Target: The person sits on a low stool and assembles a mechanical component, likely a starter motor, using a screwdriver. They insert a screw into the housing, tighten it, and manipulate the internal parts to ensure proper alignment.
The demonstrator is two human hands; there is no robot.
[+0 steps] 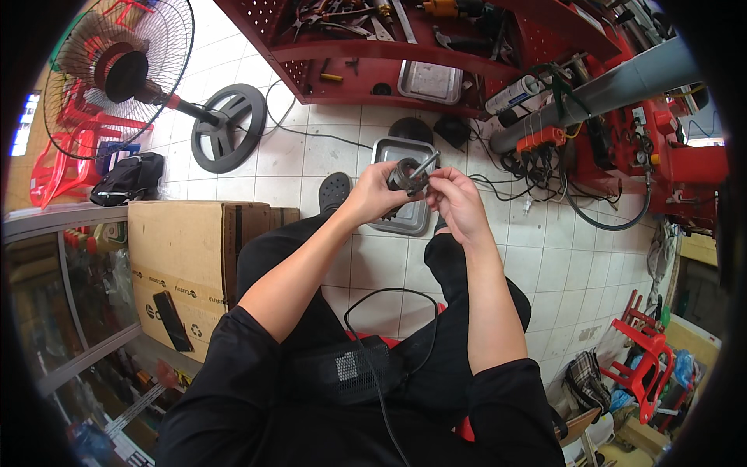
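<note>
My left hand (373,193) is wrapped round a dark ring-shaped metal part (403,173). A grey metal rod (426,164) sticks out of that part toward the upper right. Close against its right side is my right hand (459,204), thumb and forefinger pinched together. Whatever lies between those fingertips is too small to make out. Below both hands a grey rectangular tray (411,226) rests on the floor between my feet; the hands and the part hide its middle.
A red tool cart (334,54) stands ahead, with hand tools on its shelf. At the left are a standing fan (128,76) and a cardboard box (175,265) bearing a phone (173,321). Cables and a red machine (661,167) are at the right. A black cable (373,294) crosses my lap.
</note>
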